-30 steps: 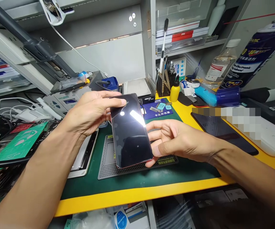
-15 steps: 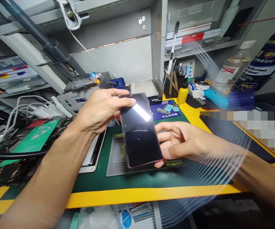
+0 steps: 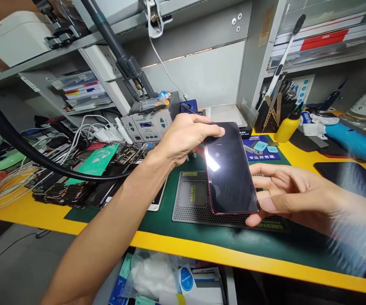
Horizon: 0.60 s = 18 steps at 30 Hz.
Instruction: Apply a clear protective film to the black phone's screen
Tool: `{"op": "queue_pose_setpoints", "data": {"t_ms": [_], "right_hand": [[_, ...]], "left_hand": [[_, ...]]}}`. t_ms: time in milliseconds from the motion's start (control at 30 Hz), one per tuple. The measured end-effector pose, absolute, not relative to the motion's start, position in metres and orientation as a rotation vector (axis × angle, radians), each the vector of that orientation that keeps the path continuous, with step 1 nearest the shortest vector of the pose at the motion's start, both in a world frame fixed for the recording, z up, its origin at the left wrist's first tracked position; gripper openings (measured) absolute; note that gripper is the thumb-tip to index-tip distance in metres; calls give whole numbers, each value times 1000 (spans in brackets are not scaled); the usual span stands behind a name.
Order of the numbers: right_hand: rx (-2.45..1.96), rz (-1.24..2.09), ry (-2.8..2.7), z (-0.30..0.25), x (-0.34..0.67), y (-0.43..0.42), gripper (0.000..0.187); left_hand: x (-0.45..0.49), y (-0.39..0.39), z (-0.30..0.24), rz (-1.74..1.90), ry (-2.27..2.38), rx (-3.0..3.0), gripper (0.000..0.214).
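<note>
A smartphone (image 3: 232, 178) with a dark glossy screen and a thin red edge is held up in front of me, tilted. My left hand (image 3: 192, 135) grips its upper left corner, with the thumb lying on the glass. My right hand (image 3: 287, 192) pinches the lower right corner between thumb and fingers. Below the phone lies a grey perforated pad (image 3: 189, 214) with yellow lettering, partly covered by it. The pad rests on a green mat (image 3: 167, 228). A bright light patch reflects on the screen.
Stacked phone parts (image 3: 62, 186) with a green card (image 3: 95, 163) lie left. A control box (image 3: 148, 125) stands behind. A yellow bottle (image 3: 287, 127) and a pen holder (image 3: 267, 114) are back right. A dark phone-like panel (image 3: 354, 178) lies right. A black cable (image 3: 43, 154) crosses the left side.
The view has swung left, so the scene sits further right. Both hands keep their hold on the phone; the light reflection has slid to the left side of its screen.
</note>
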State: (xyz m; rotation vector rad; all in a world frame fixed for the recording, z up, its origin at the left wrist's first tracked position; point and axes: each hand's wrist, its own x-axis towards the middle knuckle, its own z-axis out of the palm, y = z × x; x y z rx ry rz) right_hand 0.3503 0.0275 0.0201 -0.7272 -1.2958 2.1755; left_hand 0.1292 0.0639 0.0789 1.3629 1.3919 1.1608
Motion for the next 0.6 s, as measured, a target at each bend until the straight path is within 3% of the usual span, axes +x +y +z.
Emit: {"op": "queue_pose_setpoints", "data": {"t_ms": [233, 467, 600], "right_hand": [[-677, 2265, -1242, 20, 349, 30, 47], [-456, 2347, -1205, 22, 346, 28, 60], [-418, 2325, -1216, 19, 343, 26, 57]], "left_hand": [[128, 66, 77, 1150, 1358, 1332, 46], [134, 47, 75, 1244, 1185, 1376, 49], [138, 35, 70, 1266, 1136, 1370, 45]]}}
